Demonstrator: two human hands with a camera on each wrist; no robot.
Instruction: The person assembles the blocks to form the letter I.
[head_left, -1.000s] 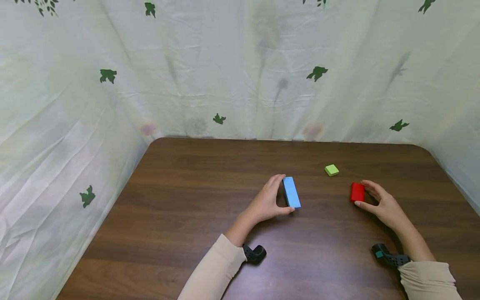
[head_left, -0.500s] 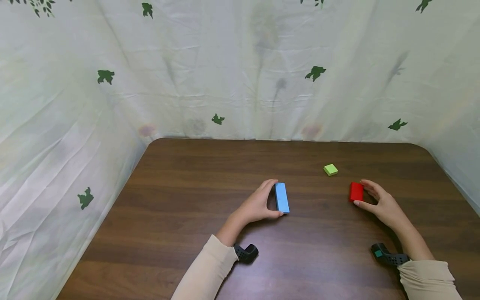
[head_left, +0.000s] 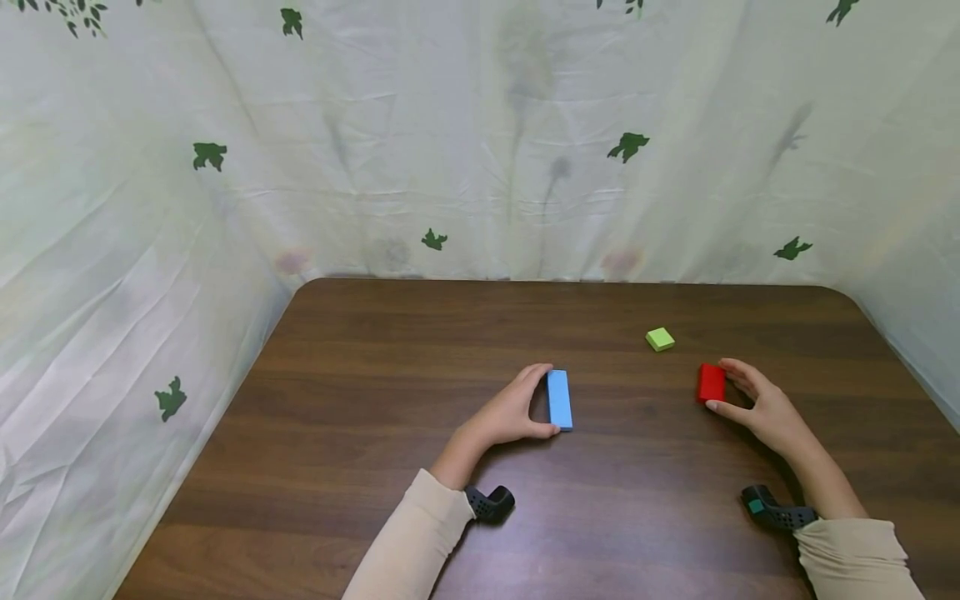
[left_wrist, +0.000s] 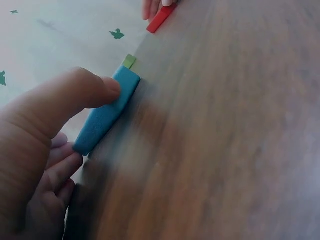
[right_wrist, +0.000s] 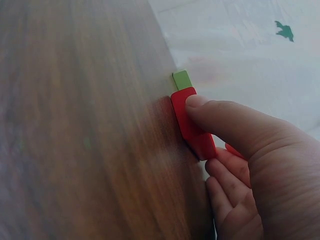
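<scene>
Left hand pinching long blue rectangular block, right hand well apart, pinching red rectangular block, lime-green square block beyond.

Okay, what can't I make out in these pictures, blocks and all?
Left wrist view: part of the blue block, hidden by the left hand.
Right wrist view: part of the red block, hidden by the right hand.
Head view: the rest of the left sleeve, cut off by the bottom edge.
Right wrist view: grain of the tabletop, blurred.
</scene>
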